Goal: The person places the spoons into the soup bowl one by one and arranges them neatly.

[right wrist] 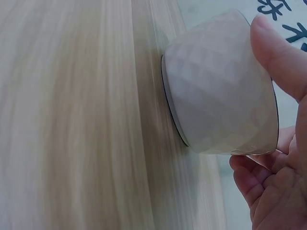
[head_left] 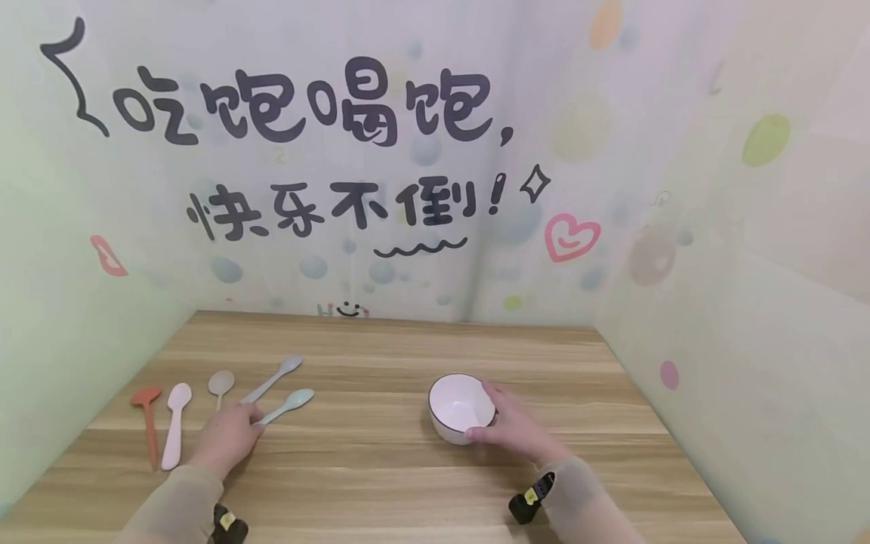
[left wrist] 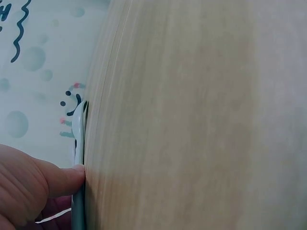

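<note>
My left hand (head_left: 227, 434) is low over the table at the left, pinching the handle of a pale mint spoon (head_left: 296, 399). In the left wrist view, the thumb lies against this spoon (left wrist: 78, 122); the other fingers are partly hidden. A grey-blue spoon (head_left: 275, 375) and a beige spoon (head_left: 220, 382) lie just beyond that hand, their handle ends partly covered. On the right, my right hand (head_left: 516, 427) grips a white, dark-rimmed bowl (head_left: 457, 404) by its right side, thumb at the near side. The right wrist view shows the bowl's faceted outer wall (right wrist: 220, 86). The bowl is upright.
Left of the left hand lie a pink spoon (head_left: 174, 427) and an orange-red spoon (head_left: 147, 423). The wood-grain table (head_left: 367, 483) meets a printed back wall (head_left: 435, 295) and side walls at left and right. Each wrist wears a small black camera.
</note>
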The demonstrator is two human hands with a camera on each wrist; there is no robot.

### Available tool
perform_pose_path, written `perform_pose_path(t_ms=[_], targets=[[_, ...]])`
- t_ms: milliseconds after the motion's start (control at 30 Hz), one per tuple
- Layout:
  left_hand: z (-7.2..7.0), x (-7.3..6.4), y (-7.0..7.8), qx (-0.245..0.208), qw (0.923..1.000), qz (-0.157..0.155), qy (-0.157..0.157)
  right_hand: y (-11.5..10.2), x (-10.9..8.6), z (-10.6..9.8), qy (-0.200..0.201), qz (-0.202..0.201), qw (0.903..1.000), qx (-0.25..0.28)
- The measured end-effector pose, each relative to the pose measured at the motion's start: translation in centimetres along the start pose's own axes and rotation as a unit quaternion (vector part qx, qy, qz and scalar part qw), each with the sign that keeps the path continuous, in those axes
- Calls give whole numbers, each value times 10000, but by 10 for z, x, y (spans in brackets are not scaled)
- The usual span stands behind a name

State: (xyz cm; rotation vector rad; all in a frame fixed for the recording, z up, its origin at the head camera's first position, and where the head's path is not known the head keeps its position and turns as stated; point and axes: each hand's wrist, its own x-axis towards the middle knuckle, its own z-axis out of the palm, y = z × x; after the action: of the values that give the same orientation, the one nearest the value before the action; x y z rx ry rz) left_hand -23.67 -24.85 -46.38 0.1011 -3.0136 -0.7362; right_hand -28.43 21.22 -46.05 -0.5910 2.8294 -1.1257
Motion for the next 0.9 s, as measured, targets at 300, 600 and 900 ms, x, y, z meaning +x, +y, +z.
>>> perform_pose_path(t_ms=[300,600,900], targets=[[2,0,-5,-30,10000,9,10,-12,15,17,-178,-207,9996,-74],[0,-2,-5,-71,10000,34,20,-27,24,30,-307,-249,9992,79],[1,-1,-4,-85,9999,106,78,-34,30,39,-325,-425,9986,5]])
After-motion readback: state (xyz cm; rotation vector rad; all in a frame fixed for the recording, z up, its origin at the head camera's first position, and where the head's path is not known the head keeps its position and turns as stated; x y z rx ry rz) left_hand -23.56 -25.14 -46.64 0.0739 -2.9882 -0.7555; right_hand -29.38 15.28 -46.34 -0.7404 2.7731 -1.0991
